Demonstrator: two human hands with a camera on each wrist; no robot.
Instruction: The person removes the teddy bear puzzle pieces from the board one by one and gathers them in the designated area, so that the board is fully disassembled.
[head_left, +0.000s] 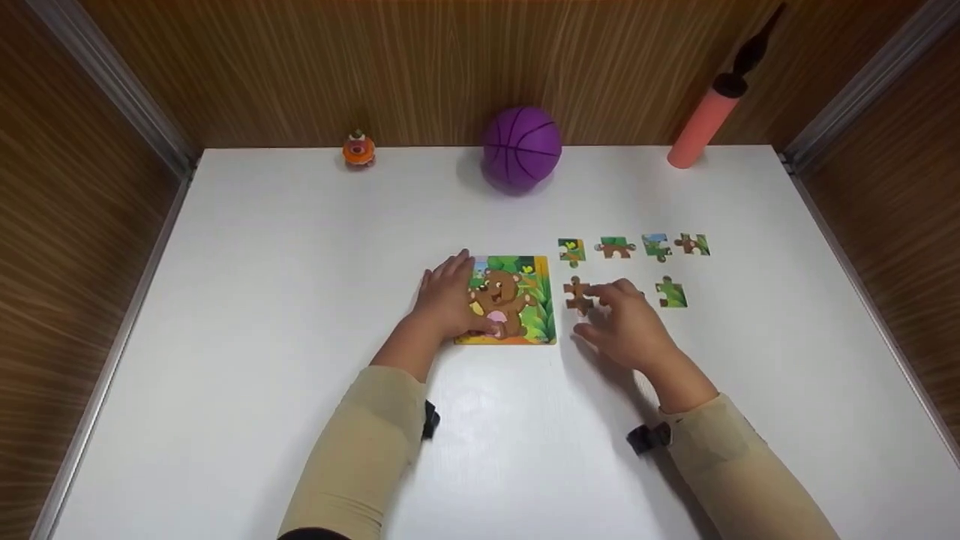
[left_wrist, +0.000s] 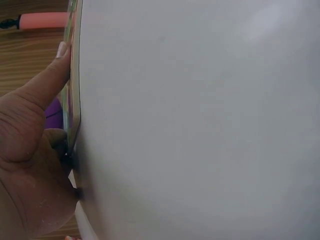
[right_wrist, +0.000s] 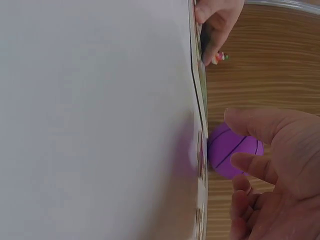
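Note:
A square bear picture puzzle (head_left: 534, 300) lies flat on the white table. My left hand (head_left: 446, 300) rests across its left side, thumb on the picture, other fingers stretched toward the top left corner. In the left wrist view the thumb (left_wrist: 47, 75) lies along the puzzle's top face. My right hand (head_left: 626, 326) is just right of the puzzle, over a brown jigsaw piece (head_left: 576, 296) that its index finger partly overlaps in the head view. Thumb and index finger stand apart with nothing between them, as the right wrist view shows at the right hand (right_wrist: 280, 160).
Several loose pieces lie right of the puzzle, including a yellow-and-green piece (head_left: 571, 251), a brown-and-green piece (head_left: 616, 247) and a green piece (head_left: 673, 294). Along the back wall are an orange toy figure (head_left: 359, 151), a purple ball (head_left: 523, 148) and a pink pump (head_left: 703, 127).

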